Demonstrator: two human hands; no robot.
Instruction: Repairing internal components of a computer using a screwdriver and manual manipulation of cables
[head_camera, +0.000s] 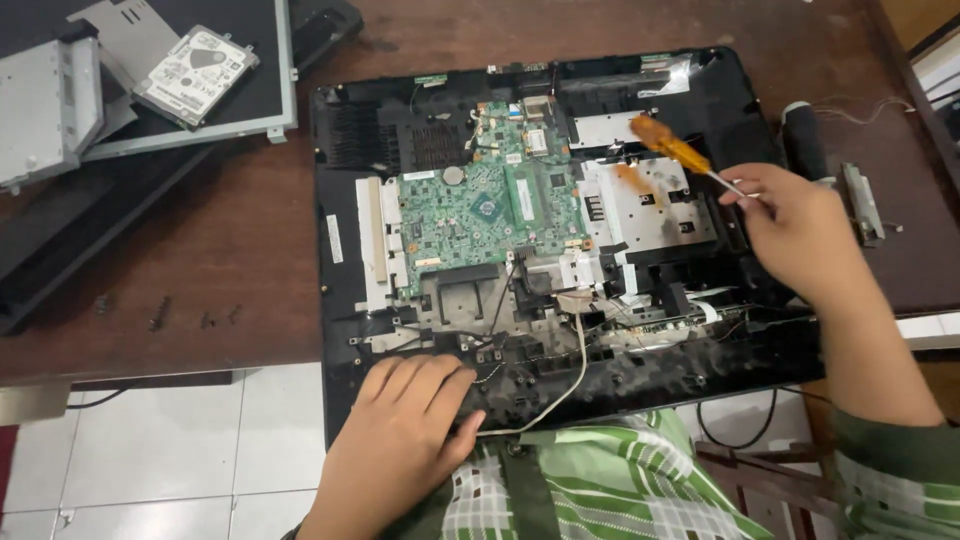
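An opened all-in-one computer chassis (350, 130) lies face down on a brown wooden table, overhanging its near edge. A green motherboard (480, 205) sits in its middle beside silver metal shielding (650, 205). My left hand (400, 440) rests flat on the chassis's lower left edge, next to a white cable (578, 365). My right hand (795, 225) hovers over the right side and grips a screwdriver with an orange handle (668, 143) by its metal shaft, handle pointing up and left.
At the back left lie a removed panel (255, 110), a hard drive (195, 75) and a metal bracket (45, 105). Several loose screws (160, 312) lie on the table (200, 220) at left. A black cylinder (803, 140) and a metal strip (862, 200) lie right.
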